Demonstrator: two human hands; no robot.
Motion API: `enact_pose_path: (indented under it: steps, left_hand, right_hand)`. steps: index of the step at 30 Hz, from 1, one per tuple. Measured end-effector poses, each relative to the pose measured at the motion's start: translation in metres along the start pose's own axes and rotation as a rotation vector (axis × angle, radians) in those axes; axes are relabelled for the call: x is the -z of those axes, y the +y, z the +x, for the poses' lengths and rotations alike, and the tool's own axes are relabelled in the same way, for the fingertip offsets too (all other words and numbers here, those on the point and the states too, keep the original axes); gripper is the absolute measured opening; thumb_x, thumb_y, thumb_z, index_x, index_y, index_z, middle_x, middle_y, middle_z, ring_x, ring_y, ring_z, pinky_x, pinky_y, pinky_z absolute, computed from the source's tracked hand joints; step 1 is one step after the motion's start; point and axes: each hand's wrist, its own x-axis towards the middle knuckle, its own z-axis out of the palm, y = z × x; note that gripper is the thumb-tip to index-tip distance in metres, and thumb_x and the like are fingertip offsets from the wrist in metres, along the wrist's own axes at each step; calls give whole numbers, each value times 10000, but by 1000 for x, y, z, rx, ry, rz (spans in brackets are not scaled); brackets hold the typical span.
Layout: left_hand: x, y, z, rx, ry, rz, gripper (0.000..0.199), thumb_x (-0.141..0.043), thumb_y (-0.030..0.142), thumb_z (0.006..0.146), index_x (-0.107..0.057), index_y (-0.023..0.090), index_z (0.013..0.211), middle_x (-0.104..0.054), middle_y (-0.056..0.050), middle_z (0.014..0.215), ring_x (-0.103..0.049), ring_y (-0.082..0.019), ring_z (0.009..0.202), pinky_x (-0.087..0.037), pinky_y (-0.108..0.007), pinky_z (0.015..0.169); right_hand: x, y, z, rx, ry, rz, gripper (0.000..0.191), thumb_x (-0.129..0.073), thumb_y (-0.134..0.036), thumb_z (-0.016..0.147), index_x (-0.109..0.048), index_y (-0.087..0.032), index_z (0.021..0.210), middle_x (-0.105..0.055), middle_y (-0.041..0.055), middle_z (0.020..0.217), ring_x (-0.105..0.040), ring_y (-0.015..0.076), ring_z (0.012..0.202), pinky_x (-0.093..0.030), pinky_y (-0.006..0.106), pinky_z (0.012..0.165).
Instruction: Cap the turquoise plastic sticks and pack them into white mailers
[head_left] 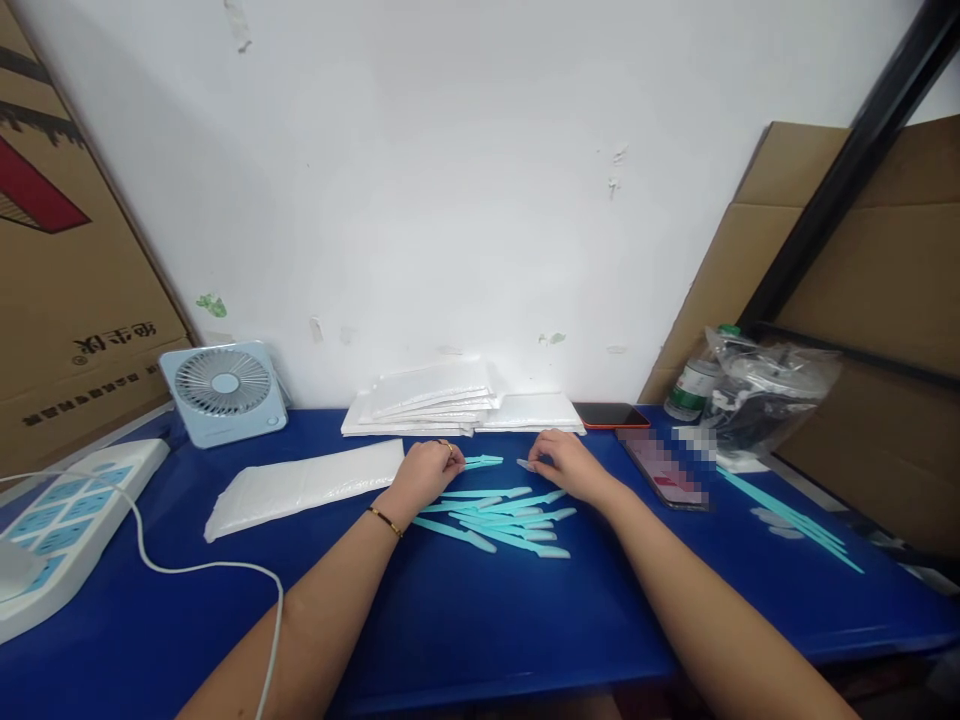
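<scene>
My left hand (431, 470) is closed on a turquoise eyebrow razor (484, 461), its head pointing right. A small translucent blade cap (524, 464) is pinched between the fingertips of my right hand (568, 468), a short gap away from the razor's head. Just below both hands lies a loose pile of turquoise eyebrow razors (510, 519), most with pale caps on their right ends. My left wrist rests near a white padded bubble mailer (307, 487) lying flat.
A stack of white mailers (427, 405) stands against the wall. Left are a blue fan (225, 390), a power strip (82, 500) and its white cable (202, 568). Right are phones (667, 470), a bottle (690, 390), a plastic bag (772, 390), more razors (802, 520) and loose caps (777, 522).
</scene>
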Motion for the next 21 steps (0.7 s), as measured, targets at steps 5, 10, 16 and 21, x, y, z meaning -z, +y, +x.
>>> enact_pose_path:
  steps: [5,10,16,21]
  left_hand:
    - [3,1,-3,-4,38,-33,182,-565,297,792,-653,233,938,-664,-14,941,-591,-174,881,-429,-261,754]
    - [6,13,-8,-151,-115,-147,170,-569,362,795,-678,237,836,-665,11,848,-591,-136,760,-415,-225,676]
    - [3,17,-5,-122,-143,-96,150,-543,284,804,-668,215,759,-668,4,774,-596,-141,719,-404,-231,652]
    - [3,10,0,-85,-60,-33,151,-534,259,810,-662,213,744,-671,-3,801,-600,-152,720,-411,-252,696]
  right_hand:
    - [6,-4,-6,51,-30,150,136,-593,-322,827,-676,-217,852,-618,54,906,-551,193,899,-392,324,804]
    - [1,-24,-6,104,-146,147,112,-619,-313,807,-672,-227,856,-613,32,888,-553,180,870,-371,336,827]
    - [-3,-31,0,100,-126,45,172,-496,-291,887,-641,-205,852,-600,44,871,-544,171,849,-365,324,803]
    - [-4,-19,0,49,-73,-2,142,-503,-254,878,-623,-193,833,-585,49,875,-535,173,857,-376,311,792]
